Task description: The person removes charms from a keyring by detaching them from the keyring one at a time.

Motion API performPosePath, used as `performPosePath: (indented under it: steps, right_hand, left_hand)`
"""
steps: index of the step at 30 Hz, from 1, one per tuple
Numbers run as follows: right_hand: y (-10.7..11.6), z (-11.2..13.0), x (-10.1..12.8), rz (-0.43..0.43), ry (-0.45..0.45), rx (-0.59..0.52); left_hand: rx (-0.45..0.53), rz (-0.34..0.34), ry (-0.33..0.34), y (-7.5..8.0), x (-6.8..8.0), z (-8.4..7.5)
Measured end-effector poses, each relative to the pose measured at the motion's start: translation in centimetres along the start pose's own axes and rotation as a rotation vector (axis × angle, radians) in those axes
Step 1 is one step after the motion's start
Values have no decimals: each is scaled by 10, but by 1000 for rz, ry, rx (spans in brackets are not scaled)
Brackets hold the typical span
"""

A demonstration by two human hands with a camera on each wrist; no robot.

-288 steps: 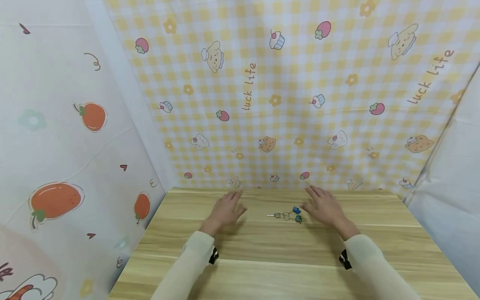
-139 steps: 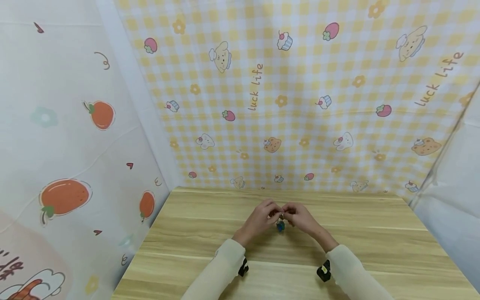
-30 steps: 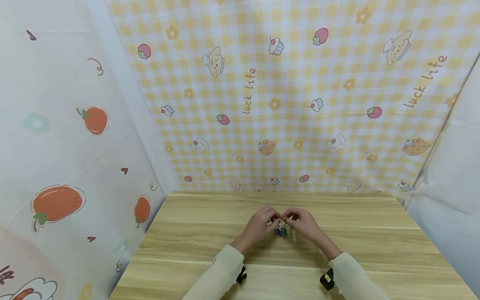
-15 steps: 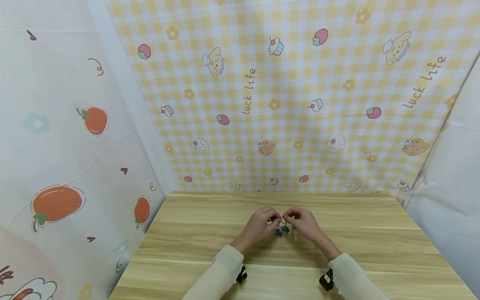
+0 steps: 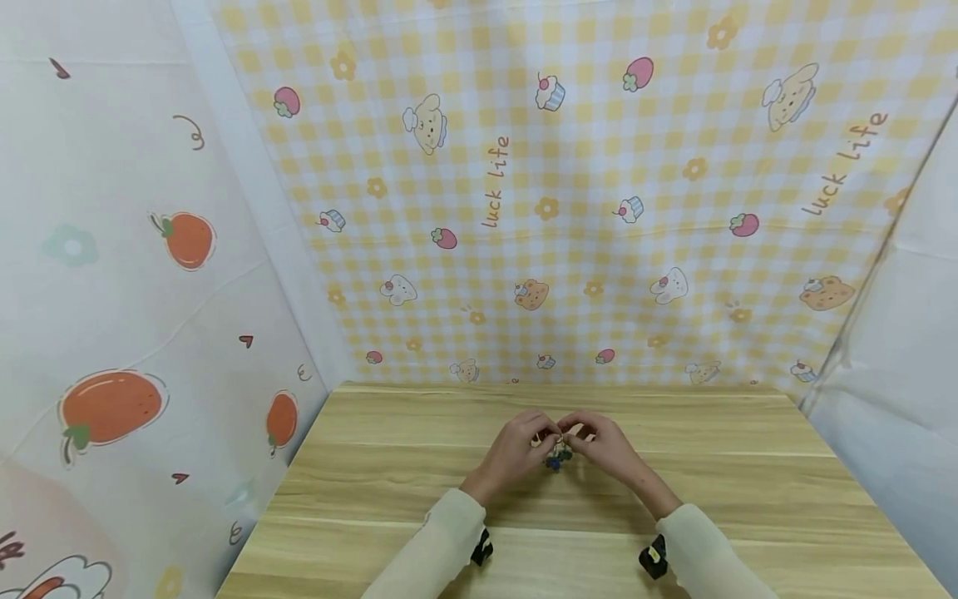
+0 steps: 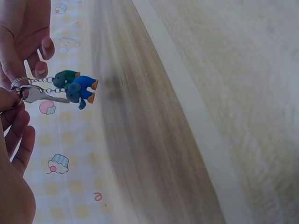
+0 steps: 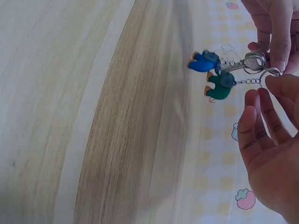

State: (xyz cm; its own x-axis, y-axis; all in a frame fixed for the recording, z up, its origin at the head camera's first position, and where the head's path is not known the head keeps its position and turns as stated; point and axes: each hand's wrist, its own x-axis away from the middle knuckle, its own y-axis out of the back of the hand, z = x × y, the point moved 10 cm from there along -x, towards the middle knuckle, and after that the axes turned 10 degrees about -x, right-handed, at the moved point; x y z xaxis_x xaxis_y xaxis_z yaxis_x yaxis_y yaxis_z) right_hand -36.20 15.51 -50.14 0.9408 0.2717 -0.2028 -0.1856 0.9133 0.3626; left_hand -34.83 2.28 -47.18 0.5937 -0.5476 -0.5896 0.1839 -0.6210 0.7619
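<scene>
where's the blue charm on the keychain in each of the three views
Head: the blue charm hangs low between the two hands, just below centre, above the wooden table.
Left wrist: blue charm at upper left, just below the green charm.
Right wrist: blue charm at upper centre-right, above the green charm.
Shared landmark: the silver key, next to the charms in both wrist views; it is too small to make out in the head view.

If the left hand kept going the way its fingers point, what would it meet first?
The left hand points right, toward the key ring it pinches; just beyond is the right hand, almost touching. That would likely be met first, though depth is unclear.
</scene>
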Motion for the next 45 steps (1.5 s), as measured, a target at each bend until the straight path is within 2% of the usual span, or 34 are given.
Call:
performPosePath:
  steps: [7, 13, 18, 24, 29, 33, 39, 45]
  right_hand:
    - [3, 2, -1, -46, 21, 56]
    - [2, 3, 0, -54, 21, 49]
    - [2, 2, 1, -62, -10, 24]
    - [6, -6, 1, -116, -105, -36]
    - [6, -10, 1, -128, -140, -41]
    - [4, -10, 1, -101, -129, -43]
    - [-4, -5, 2, -15, -48, -69]
    - [-3, 0, 2, -16, -6, -66]
  left_hand:
    - [0, -35, -25, 3, 0, -3]
    - [4, -41, -29, 4, -1, -4]
    - [-3, -42, -33, 5, -1, -5]
    - [17, -33, -44, 5, -3, -7]
    - [14, -20, -31, 6, -3, -6]
    - [12, -7, -19, 5, -3, -4]
    - [24, -12, -28, 5, -2, -3]
    - [40, 8, 9, 5, -1, -1]
